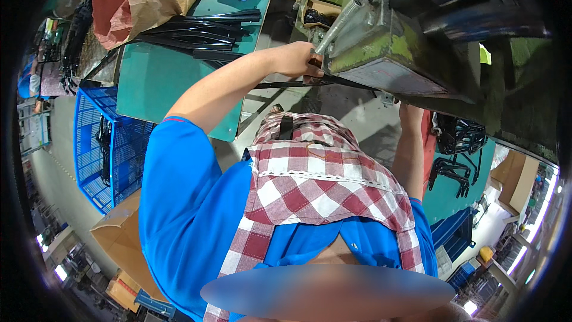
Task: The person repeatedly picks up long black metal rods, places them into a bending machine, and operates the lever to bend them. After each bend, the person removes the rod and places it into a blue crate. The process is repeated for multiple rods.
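Your L hand [302,62], upper centre of the frame, looks curled round a black bar [283,84], at the edge of the green machine [396,74]; fingertips partly hidden, so exact grip unclear. Your R hand [411,114], right of centre, goes up behind the machine's lower edge; fingers out of sight, so can't tell if it's grasping anything.

Handling, my est.: bar's prob. metal, thin-walled or slim, so light to med. wt. for its length. Should be stiff, w/ little flex, and not fragile, tho the finish could scratch vs. the machine's edges. Smooth surface = maybe a bit slippery, esp. if oily. Best hold: wrap the bare stretch just left of the machine, approx. where your L hand is, and support the far end too, since a long pc. tips easily. Keep fingers clear of the gap under the machine.

Looks: slim, straight, dark, running roughly level across the frame's upper centre; left part bare, right part passes under the machine, so full length n/a. Similar glossy black bars [202,39] lie bunched on the green worktop [140,92], upper left.
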`<state>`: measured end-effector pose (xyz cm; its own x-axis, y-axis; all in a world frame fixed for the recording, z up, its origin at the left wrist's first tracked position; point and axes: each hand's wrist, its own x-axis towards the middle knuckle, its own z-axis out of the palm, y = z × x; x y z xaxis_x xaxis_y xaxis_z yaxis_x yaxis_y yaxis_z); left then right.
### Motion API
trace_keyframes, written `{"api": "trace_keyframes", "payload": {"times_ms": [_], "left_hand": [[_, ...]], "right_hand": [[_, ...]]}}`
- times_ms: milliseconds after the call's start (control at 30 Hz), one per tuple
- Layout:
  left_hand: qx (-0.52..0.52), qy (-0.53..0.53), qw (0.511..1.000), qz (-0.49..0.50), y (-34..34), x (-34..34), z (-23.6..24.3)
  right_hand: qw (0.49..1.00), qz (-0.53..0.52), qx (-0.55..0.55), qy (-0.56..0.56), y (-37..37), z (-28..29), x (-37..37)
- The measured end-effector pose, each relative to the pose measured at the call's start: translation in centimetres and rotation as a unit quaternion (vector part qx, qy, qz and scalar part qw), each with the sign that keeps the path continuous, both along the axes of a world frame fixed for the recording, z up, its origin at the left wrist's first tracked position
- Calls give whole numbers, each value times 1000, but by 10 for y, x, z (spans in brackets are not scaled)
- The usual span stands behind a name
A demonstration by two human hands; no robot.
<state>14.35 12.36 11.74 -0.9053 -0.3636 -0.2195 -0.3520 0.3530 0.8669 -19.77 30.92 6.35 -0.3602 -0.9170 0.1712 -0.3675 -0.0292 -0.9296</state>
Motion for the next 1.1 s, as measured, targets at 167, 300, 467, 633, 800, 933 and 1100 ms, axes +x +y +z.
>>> {"api": "trace_keyframes", "payload": {"times_ms": [167,300,467,633,800,933,1100], "left_hand": [[-45,32,998,41,-2,-12,6],[-48,22,997,62,-2,-16,-18],[-165,83,981,62,6,-13,-35],[-222,18,972,78,25,-7,-2],[-219,-27,972,80,31,-11,-7],[-146,-20,986,-72,3,-8,-12],[-216,-23,976,-8,-46,-39,-2]], "right_hand": [[930,-124,-49,343,-6,-11,-17],[925,-133,-3,355,-10,-17,-28],[921,-97,32,376,-22,-23,-24],[921,120,18,371,-36,-1,44],[819,183,14,543,-51,-15,122],[831,199,0,519,-62,-17,114],[780,143,-39,608,-46,-16,117]]}}
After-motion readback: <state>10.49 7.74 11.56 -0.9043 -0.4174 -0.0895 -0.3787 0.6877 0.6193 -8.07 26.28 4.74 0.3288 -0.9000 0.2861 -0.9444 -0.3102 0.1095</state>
